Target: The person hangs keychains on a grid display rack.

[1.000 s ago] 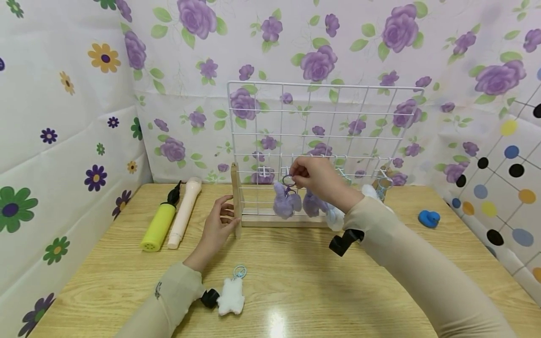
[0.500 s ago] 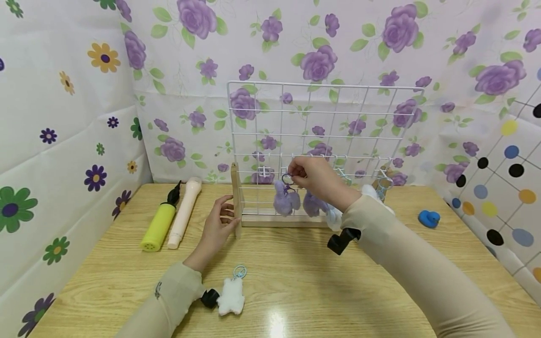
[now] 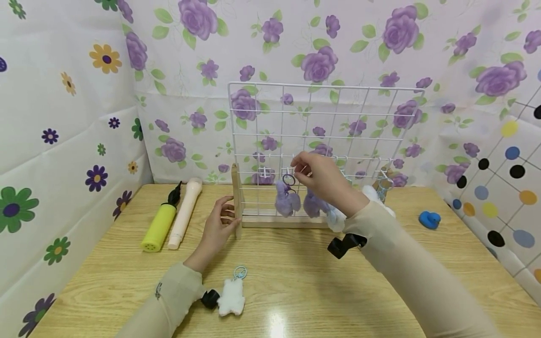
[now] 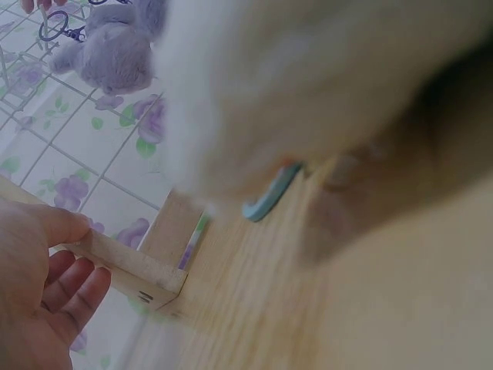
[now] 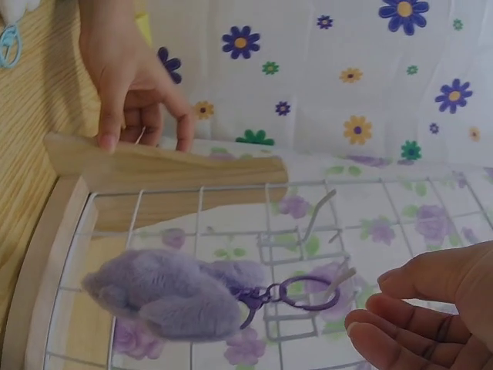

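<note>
A purple plush keychain (image 3: pixel 287 203) hangs by its ring (image 5: pixel 296 293) from a hook of the white wire grid rack (image 3: pixel 276 86). My right hand (image 3: pixel 322 177) is just right of that ring, fingers loosely bent and apart from it, holding nothing. My left hand (image 3: pixel 219 223) holds the wooden side post (image 3: pixel 236 197) of the rack, its thumb and fingers against the edges. Another purple plush keychain (image 3: pixel 313 204) and white plush ones (image 3: pixel 336 218) hang farther right, partly behind my right arm. A white plush keychain (image 3: pixel 231 296) with a light blue ring lies on the table, beside my left wrist.
On the left of the table (image 3: pixel 296 291) lie a yellow hand pump (image 3: pixel 158 227) and a pale pink tube-shaped thing (image 3: pixel 185 213). A blue duck (image 3: pixel 429 219) sits at the right. Flower-patterned cloth stands behind the rack.
My right fingers have let go of the purple keychain's ring and drawn slightly away, leaving it hanging on the hook. The left hand stays on the post.
</note>
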### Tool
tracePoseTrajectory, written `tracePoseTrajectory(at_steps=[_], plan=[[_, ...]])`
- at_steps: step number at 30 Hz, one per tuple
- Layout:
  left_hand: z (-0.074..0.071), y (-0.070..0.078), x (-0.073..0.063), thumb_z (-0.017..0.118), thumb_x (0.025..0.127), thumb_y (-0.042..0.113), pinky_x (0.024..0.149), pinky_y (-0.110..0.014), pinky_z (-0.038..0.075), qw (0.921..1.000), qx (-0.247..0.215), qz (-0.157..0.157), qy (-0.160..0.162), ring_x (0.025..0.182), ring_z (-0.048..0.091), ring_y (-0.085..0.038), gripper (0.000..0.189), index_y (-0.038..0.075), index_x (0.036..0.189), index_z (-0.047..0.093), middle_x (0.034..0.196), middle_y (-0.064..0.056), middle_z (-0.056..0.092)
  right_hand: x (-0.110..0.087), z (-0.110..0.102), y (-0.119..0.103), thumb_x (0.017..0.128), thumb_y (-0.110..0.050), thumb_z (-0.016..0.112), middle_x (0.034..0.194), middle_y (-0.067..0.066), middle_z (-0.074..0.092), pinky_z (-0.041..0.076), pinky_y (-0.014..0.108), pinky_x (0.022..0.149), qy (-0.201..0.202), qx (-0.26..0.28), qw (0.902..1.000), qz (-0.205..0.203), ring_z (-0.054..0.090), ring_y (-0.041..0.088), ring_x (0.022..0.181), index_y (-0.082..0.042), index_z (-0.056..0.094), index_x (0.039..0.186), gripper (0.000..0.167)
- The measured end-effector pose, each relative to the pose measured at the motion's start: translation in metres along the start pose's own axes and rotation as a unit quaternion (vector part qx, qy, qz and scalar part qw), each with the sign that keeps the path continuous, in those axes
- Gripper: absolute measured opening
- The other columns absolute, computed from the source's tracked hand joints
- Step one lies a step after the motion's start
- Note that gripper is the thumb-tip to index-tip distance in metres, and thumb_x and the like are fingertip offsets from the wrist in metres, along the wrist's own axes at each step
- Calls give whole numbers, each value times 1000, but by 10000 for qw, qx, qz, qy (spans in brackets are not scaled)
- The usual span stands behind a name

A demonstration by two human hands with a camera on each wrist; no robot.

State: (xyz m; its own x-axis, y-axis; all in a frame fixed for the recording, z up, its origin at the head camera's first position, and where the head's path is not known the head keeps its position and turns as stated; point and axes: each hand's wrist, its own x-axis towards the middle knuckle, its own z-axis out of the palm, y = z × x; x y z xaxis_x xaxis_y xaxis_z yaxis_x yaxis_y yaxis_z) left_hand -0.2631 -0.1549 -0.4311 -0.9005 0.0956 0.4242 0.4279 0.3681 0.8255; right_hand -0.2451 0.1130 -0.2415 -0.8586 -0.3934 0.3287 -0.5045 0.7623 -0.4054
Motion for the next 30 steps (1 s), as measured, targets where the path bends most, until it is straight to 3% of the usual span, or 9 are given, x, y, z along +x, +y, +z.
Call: tracePoseTrajectory(at_steps=[12,23,30], plan=[[-1,3,-1,67,86,-4,78,-27,52,9999,-30,-85,-74,99,58,-30,63,11,141,38,117,-19,55,-21,2,-12,94,-12,61,97,5,69,57,32,72,539,481,9959,-538,67,18,86,-5,63,109,16],[-2,2,-1,67,86,-4,78,-27,53,9999,-27,-116,-60,98,58,-29,63,11,140,38,117,-19,56,-37,14,-24,91,-8,65,95,6,68,55,25,66,775,744,9886,-1058,65,16,82,-5,65,105,15],[-1,2,-1,66,87,-3,79,-29,53,9999,-40,-131,-64,99,58,-29,61,11,140,38,117,-19,56,-44,24,-30,91,-9,65,92,4,66,54,24,66,530,993,9879,-1067,63,13,81,-6,65,104,13]])
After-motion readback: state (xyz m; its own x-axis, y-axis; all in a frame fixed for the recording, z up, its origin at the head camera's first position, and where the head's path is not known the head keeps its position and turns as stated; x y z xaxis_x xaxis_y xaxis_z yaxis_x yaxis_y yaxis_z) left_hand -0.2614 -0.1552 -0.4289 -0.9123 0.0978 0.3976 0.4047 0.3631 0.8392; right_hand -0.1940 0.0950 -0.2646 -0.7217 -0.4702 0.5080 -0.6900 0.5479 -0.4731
